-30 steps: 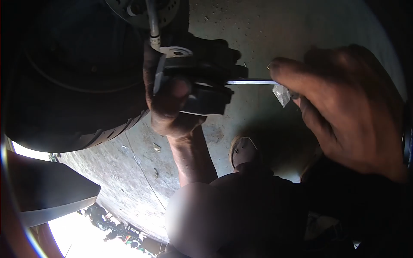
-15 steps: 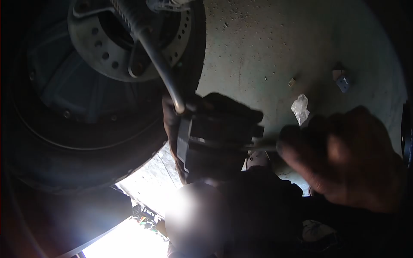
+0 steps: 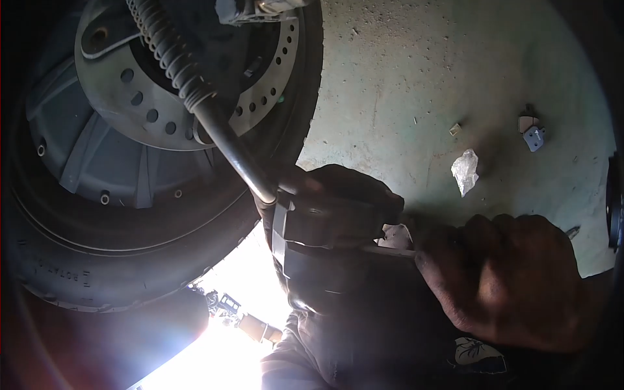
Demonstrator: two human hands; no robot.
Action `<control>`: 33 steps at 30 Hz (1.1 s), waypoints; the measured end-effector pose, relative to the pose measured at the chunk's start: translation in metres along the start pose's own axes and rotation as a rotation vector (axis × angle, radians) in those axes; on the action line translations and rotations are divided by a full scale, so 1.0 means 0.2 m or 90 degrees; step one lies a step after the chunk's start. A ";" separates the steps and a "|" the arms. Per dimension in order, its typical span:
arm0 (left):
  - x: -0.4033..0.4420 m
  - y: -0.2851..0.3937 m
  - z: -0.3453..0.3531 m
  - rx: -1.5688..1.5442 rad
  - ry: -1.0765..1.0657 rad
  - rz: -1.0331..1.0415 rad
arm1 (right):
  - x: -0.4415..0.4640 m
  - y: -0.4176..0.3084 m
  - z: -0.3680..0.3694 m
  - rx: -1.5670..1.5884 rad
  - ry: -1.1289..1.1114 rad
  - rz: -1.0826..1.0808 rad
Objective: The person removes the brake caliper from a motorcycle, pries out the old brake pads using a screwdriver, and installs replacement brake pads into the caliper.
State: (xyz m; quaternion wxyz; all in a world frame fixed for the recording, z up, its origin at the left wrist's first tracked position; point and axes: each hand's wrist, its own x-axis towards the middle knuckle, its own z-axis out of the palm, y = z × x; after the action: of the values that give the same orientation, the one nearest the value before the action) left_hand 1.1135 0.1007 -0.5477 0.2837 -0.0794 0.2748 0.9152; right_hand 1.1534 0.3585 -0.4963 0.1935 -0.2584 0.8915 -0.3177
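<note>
My left hand [image 3: 351,185] is wrapped around a dark brake caliper [image 3: 325,224], its fingers curled over the top. A spring-wrapped hose [image 3: 227,143] runs down from the upper left and meets the caliper's left end. At the right, my right hand [image 3: 500,279] is closed in a fist around a tool whose handle is hidden. Its thin flat metal shaft [image 3: 393,251] points left from the fist to the caliper's right side. The exact contact is too dark to make out.
A wheel with a tyre [image 3: 130,273] and a drilled brake disc [image 3: 149,117] fills the left. On the floor lie two brake pads [image 3: 534,135], a crumpled clear plastic piece [image 3: 465,172] and a small yellowish bit [image 3: 455,129]. Bright light glares at lower left.
The picture is brighter and sharper. Both hands, the caliper and the tool appear lower in view, with the hands keeping their grips.
</note>
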 end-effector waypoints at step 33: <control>0.06 -0.02 0.06 0.030 0.014 -0.001 | 0.09 0.25 -0.13 -0.130 -0.152 -0.070</control>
State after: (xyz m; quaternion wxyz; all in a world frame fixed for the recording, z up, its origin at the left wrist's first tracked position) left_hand 1.1060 0.1160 -0.5421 0.2830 -0.0832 0.2993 0.9074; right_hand 1.1086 0.3930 -0.5129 0.2530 -0.3614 0.8743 -0.2026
